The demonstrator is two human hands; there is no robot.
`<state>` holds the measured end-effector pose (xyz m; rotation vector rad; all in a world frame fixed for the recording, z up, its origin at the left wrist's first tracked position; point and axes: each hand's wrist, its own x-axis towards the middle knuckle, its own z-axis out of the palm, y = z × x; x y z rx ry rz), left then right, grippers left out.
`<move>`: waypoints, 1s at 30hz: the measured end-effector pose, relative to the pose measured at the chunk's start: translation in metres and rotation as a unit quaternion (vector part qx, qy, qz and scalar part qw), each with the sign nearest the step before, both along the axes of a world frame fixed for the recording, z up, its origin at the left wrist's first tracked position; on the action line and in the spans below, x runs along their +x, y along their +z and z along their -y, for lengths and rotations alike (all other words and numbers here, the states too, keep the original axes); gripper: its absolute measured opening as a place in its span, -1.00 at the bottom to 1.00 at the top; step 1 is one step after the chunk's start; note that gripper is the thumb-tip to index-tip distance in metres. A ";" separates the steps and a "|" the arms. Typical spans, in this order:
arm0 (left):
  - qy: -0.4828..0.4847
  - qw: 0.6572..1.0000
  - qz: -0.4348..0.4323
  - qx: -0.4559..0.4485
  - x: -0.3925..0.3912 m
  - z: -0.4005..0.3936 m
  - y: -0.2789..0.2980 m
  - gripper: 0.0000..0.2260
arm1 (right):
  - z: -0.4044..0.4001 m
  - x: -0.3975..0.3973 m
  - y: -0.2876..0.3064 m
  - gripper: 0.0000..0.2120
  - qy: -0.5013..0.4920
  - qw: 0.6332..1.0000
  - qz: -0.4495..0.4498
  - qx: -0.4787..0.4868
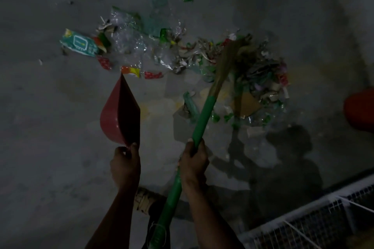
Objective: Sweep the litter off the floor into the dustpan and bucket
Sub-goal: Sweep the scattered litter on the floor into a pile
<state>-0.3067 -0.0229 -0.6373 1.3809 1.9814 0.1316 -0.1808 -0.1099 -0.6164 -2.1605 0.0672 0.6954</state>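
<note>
Bare floor [50,127] is lying open to your left, while a wire grate [315,218] is hemming in the near right. Your left hand [125,164] is gripping the red dustpan [116,115], pointing away. Your right hand [194,159] is clutching the broom [204,115], slanting up-right into the litter [182,52]; a red bucket [360,109] is sitting far right.

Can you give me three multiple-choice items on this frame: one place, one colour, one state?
1. Where is the wipes pack?
A. left end of the litter
B. in the dustpan
C. under the broom

2. What colour is the broom handle?
A. blue
B. green
C. white

3. What is the left hand doing?
A. hanging open
B. gripping the dustpan
C. picking up litter

Answers: 1 A, it lies at the pile's left edge; 2 B, green shaft in the right hand; 3 B, fingers curl round the dustpan's end.
</note>
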 end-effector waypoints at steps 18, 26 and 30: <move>0.135 0.990 -0.001 0.032 -0.197 -0.073 0.031 -0.66 | -0.173 -0.117 0.011 -0.90 0.248 0.968 -0.042 0.015; 0.157 0.986 -0.009 0.047 -0.260 -0.163 0.016 -0.67 | -0.282 -0.198 -0.031 -0.85 0.336 0.940 -0.060 0.026; 0.159 0.986 -0.002 0.039 -0.283 -0.206 -0.004 -0.69 | -0.344 -0.230 -0.069 -0.80 0.361 0.925 -0.115 -0.007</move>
